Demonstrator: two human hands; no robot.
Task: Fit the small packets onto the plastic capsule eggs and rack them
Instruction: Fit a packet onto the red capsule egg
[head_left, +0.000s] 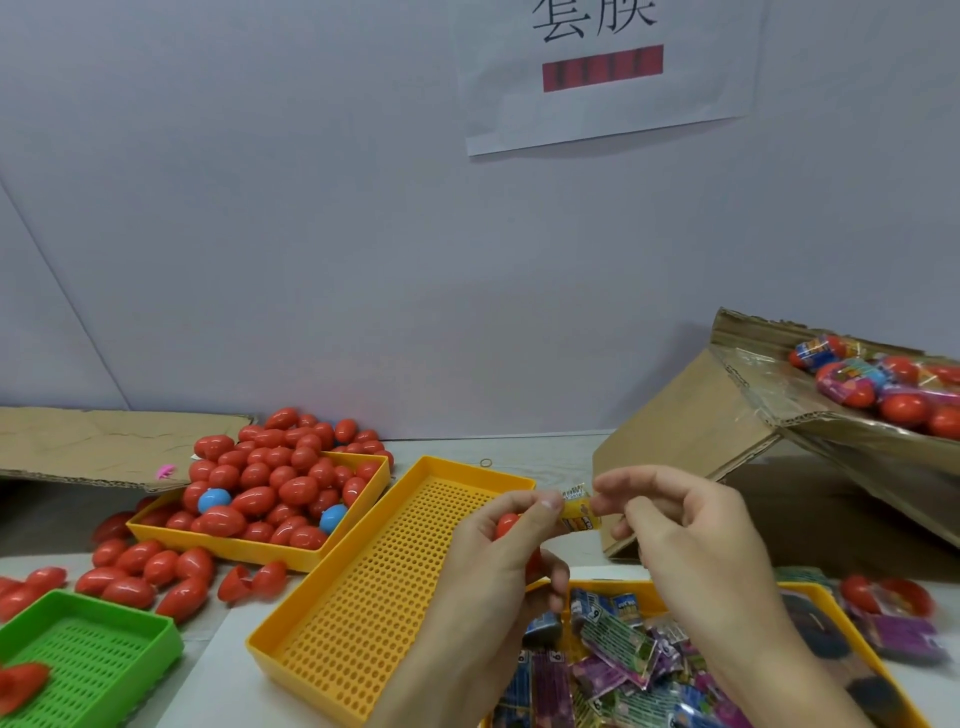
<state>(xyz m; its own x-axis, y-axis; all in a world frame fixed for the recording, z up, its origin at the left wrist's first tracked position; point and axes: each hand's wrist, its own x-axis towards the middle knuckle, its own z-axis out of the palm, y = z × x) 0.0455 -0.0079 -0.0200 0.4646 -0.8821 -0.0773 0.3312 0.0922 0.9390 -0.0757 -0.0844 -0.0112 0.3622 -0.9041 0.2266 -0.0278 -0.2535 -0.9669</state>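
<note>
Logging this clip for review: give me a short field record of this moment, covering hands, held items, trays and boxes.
left hand: left hand grips a red egg
right hand: right hand pinches a yellow packet at the egg's tip
rack: perforated yellow tray, no eggs in it
egg supply: yellow tray of red eggs, two blue among them
packet supply: tray of packets below the hands
finished eggs: cardboard box, far right

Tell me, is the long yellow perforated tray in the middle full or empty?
Empty: the long yellow perforated tray shows only its bare holed floor, with no eggs racked in the visible part.
</note>
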